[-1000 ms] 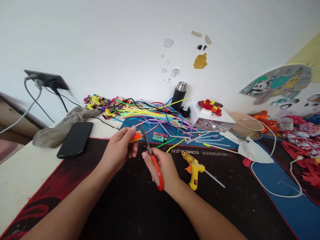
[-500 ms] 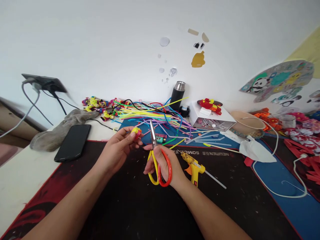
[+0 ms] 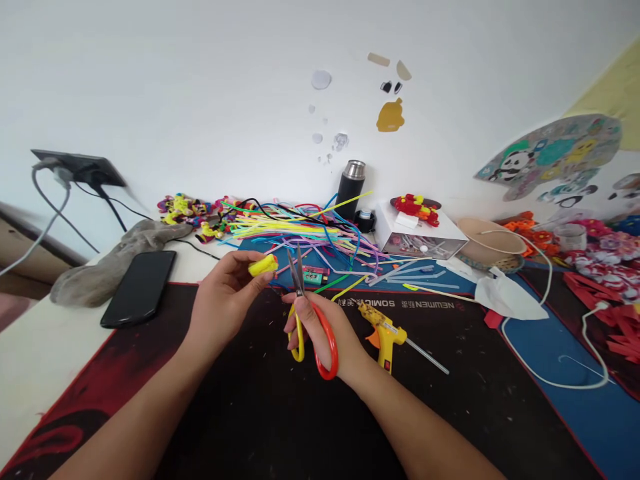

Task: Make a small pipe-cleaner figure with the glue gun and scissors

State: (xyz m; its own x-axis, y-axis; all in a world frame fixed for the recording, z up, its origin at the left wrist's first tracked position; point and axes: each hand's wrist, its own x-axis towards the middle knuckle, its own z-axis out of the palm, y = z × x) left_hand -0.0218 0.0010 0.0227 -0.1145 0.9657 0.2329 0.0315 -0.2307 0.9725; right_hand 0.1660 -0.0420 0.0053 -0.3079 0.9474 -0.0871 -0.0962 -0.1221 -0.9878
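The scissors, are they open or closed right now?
Open: the scissors in the right hand show two blade tips apart, with a gap between them, and the red and yellow handles spread.

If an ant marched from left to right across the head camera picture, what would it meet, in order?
Black phone → left hand → scissors → yellow glue gun → crumpled white piece → red strips.
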